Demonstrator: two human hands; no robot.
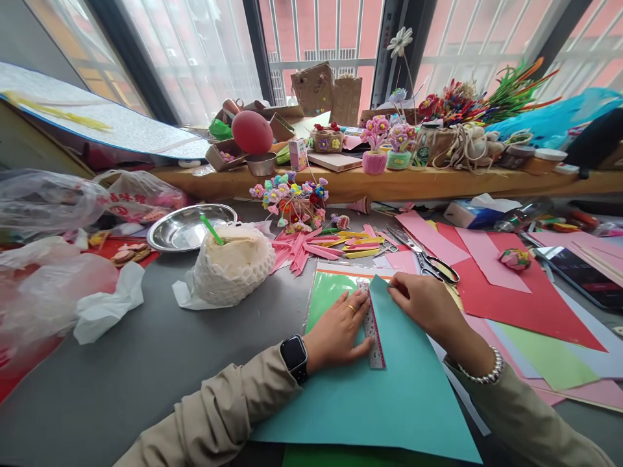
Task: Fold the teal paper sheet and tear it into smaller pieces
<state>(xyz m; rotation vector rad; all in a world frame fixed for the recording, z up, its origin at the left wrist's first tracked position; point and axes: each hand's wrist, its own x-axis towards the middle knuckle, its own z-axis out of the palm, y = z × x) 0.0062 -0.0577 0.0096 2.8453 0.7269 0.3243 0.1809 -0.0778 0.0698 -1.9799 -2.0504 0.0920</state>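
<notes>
A large teal sheet of paper [389, 408] lies before me, partly over a green sheet [328, 293] in a clear sleeve. My left hand [338, 331], with a ring and a watch, presses flat with spread fingers on a narrow patterned ruler [376, 334]. This ruler stands lengthwise on the teal sheet. Closed in a pinch, my right hand [423, 301] grips the far edge of the teal sheet, which lifts slightly beside the ruler. Scissors with black handles [435, 269] lie just beyond my right hand.
Pink and yellow paper strips [311, 250] are heaped past the sheet. A coconut in white foam netting [231, 269] with a green straw stands left, near a metal plate [170, 230]. Red paper [516, 301] and a phone [584, 275] lie right. Craft flowers [294, 201] stand behind.
</notes>
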